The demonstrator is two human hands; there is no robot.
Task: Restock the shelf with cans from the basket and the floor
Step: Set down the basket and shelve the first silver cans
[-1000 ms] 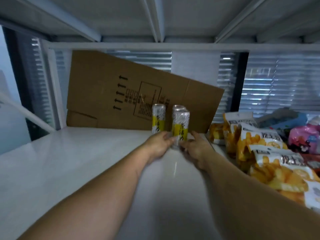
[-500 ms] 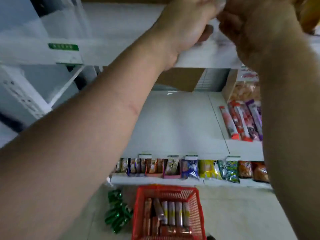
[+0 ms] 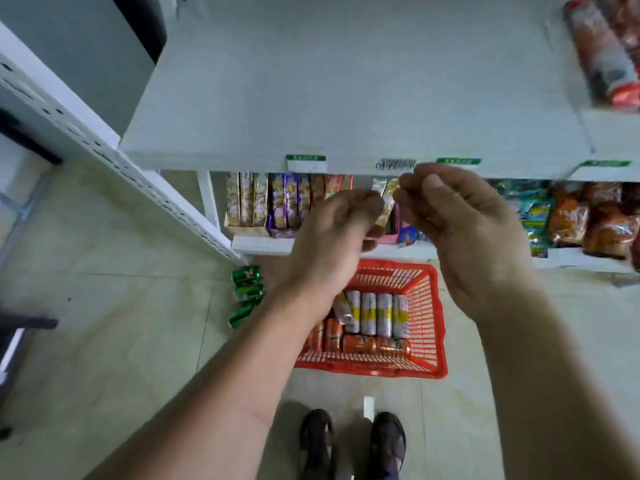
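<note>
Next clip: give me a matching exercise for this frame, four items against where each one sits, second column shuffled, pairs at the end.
Items
1. green cans
2. orange cans
3. red basket
4. long snack tubes

Places
A. on the floor tiles, in front of the person's shoes
B. far right of the wide white shelf
C. lying in the basket's near end
D. loose on the floor, left of the basket

Pairs: 1-D, 2-C, 3-A, 4-B

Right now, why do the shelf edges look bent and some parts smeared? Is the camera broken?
Head view: the wide-angle lens bows the shelf edge and the perforated upright; motion blur smears the barcode tag and the snack tubes at upper right; the left hand, right hand and red basket stay fairly sharp; lighting is soft and even, with no hard glare.
</note>
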